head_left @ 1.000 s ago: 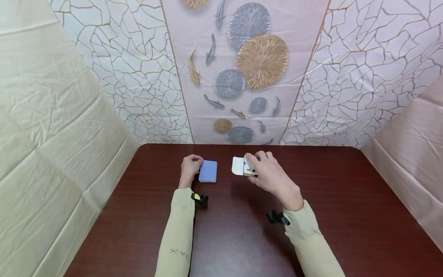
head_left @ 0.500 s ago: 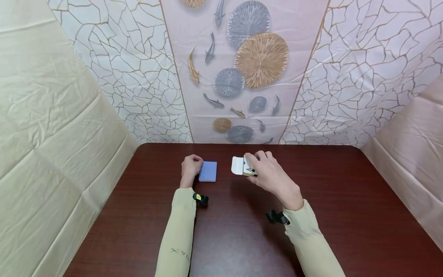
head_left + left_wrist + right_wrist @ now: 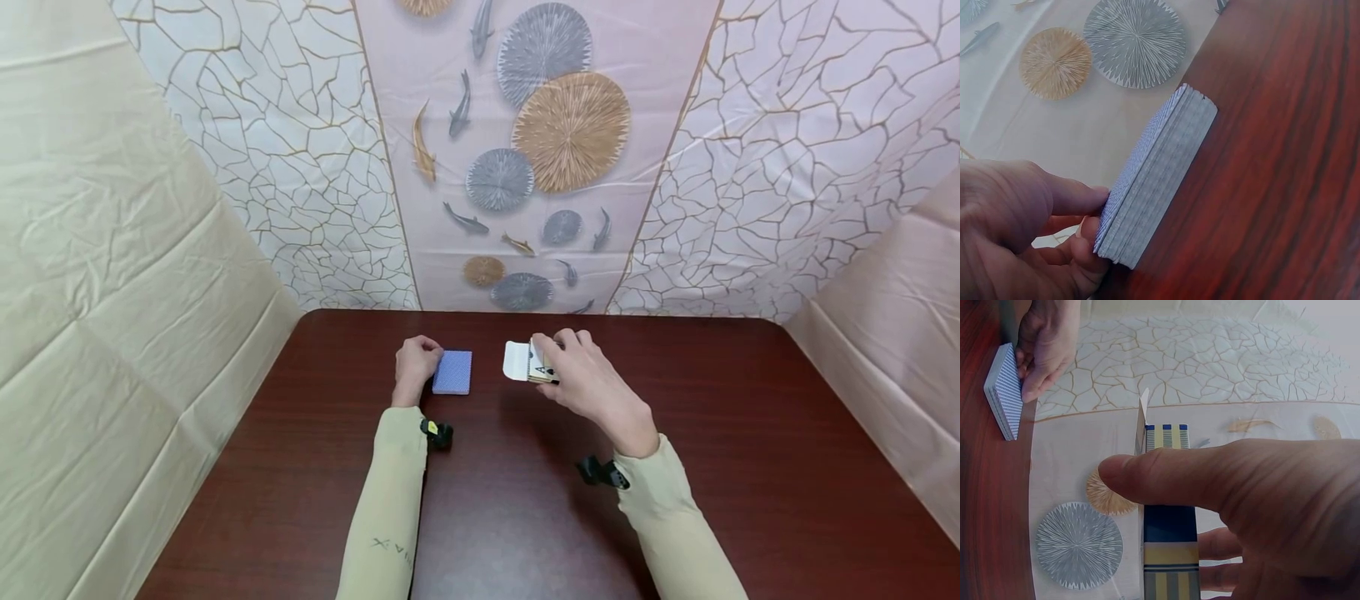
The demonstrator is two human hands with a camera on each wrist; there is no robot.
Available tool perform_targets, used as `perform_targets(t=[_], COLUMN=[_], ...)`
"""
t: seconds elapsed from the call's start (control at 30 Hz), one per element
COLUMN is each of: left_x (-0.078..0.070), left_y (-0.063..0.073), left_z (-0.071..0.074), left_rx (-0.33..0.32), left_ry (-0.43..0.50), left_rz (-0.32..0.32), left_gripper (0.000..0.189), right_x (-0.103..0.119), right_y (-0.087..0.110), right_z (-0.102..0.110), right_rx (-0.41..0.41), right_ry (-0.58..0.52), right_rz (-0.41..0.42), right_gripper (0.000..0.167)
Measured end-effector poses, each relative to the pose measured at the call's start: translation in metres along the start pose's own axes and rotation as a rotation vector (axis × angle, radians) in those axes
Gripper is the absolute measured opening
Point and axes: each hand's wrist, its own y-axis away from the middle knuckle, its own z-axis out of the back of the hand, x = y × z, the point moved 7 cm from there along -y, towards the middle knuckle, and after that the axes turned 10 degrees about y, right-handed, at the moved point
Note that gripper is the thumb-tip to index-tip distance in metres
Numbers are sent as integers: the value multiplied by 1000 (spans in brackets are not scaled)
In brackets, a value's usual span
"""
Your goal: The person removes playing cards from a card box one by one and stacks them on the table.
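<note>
A deck of blue-backed playing cards (image 3: 452, 372) lies on the table, its stacked white edges showing in the left wrist view (image 3: 1160, 181). My left hand (image 3: 417, 367) is at the deck's left side, thumb on the blue back and curled fingers against the edge. My right hand (image 3: 588, 383) grips a card box (image 3: 541, 365) just above the table, thumb on one side and fingers on the other. An ace of spades shows on the box's upper face, and its white flap (image 3: 516, 361) stands out to the left. Striped blue and yellow sides (image 3: 1171, 550) appear in the right wrist view.
The dark red-brown table (image 3: 495, 500) runs back to a wall hung with patterned cloth (image 3: 525, 167). Pale cloth (image 3: 142, 275) hangs along the left side, and similar cloth (image 3: 892, 317) on the right. Small black wrist cameras (image 3: 600, 472) sit on both sleeves.
Barely anything differs. My left hand stays at the deck and my right hand keeps its hold on the card box; the whole view shifts by a few pixels.
</note>
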Motion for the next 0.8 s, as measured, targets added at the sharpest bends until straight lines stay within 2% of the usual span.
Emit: perform_targets(t=[0.17, 0.43, 0.6, 0.8], left_x=[-1, -2, -9, -20], left_y=[1, 4, 7, 12], left_z=[2, 13, 21, 25], left_rx=[6, -10, -13, 8], left_ry=[11, 17, 16, 36], left_rz=[2, 0, -22, -42], left_gripper=[15, 20, 27, 30], right_x=[0, -2, -1, -1], right_y=[0, 0, 0, 0], right_z=[0, -1, -1, -3], right_rx=[-3, 17, 14, 22], right_ry=[2, 1, 2, -4], right_rz=[4, -5, -2, -3], right_gripper=[56, 55, 56, 55])
